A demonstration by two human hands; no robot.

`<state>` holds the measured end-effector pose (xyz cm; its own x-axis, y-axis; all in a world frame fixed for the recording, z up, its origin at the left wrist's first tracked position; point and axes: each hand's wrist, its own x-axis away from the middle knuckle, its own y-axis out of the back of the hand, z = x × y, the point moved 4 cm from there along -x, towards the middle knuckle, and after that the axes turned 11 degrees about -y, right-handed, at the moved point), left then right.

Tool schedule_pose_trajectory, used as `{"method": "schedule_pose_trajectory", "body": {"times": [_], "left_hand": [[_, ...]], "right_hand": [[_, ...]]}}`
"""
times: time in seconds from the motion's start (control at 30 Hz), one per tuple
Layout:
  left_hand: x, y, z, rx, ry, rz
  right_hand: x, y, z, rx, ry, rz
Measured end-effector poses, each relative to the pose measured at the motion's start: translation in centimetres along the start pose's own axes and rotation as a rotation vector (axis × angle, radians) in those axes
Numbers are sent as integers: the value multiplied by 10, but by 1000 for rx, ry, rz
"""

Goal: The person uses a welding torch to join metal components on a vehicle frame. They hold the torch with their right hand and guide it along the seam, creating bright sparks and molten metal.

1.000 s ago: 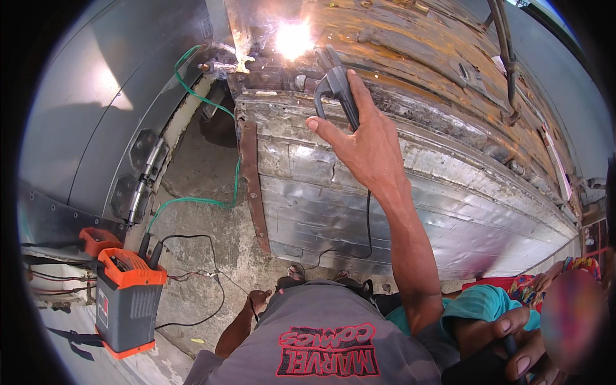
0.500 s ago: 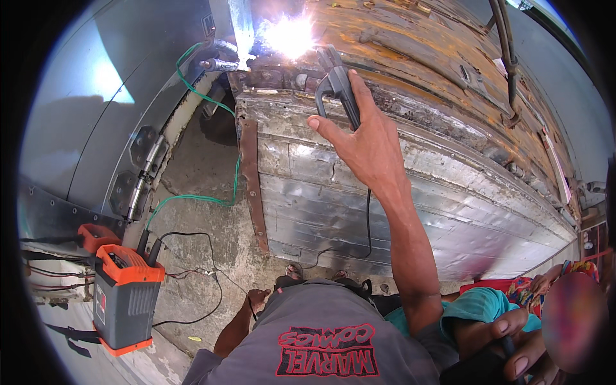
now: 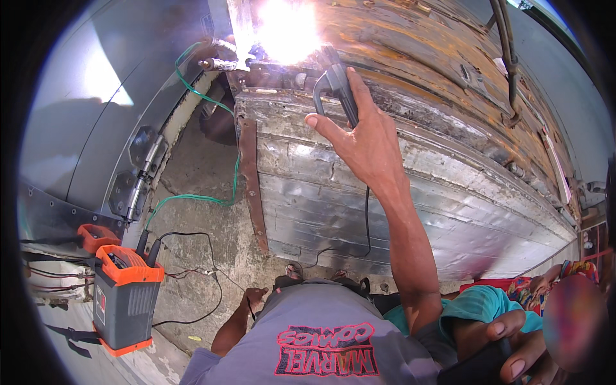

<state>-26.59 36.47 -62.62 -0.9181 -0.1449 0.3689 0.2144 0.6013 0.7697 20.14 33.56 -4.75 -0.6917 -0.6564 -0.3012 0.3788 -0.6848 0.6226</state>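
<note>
At the bed's [image 3: 410,32] near edge, by its left corner, arc [image 3: 289,32] spatter could burn the bare right hand [image 3: 369,138], fingers round the holder [image 3: 341,90], thumb apart; I cannot tell the left hand's [image 3: 256,295] grip; a snagged cable [image 3: 367,218] could jerk the holder.

From where I stood, a stained grey concrete floor [image 3: 183,253] spread from nine o'clock round to six. A thin black cable [image 3: 222,296] lay looped on it toward eight, a small yellow scrap [image 3: 194,338] lay flat at seven, and two sandalled feet [image 3: 293,272] stood at six. At one o'clock stretched a broad, weathered, rust-brown deck [image 3: 359,25], a long, dull brown rod-like strip [image 3: 427,66] lying along it.
</note>
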Motion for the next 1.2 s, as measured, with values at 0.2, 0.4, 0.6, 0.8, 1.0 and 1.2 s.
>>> {"method": "schedule_pose_trajectory", "body": {"times": [0.2,0.4,0.6,0.8,1.0,1.2], "left_hand": [[-5,-7,8,263,174,-44],[-9,-4,7,189,80,-84],[-8,-5,1,179,6,-160],[-5,-2,-7,-161,-94,40],[-7,-7,-1,5,-13,-14],[-10,-8,-10,-76,-97,-46]], "right_hand": [[0,4,5,-35,-54,37],[-2,-1,-2,-10,-13,-2],[1,6,0,-1,-56,4],[7,16,5,-56,-43,-79],[5,16,2,-40,-62,-51],[4,13,-1,-34,-70,-45]]}}
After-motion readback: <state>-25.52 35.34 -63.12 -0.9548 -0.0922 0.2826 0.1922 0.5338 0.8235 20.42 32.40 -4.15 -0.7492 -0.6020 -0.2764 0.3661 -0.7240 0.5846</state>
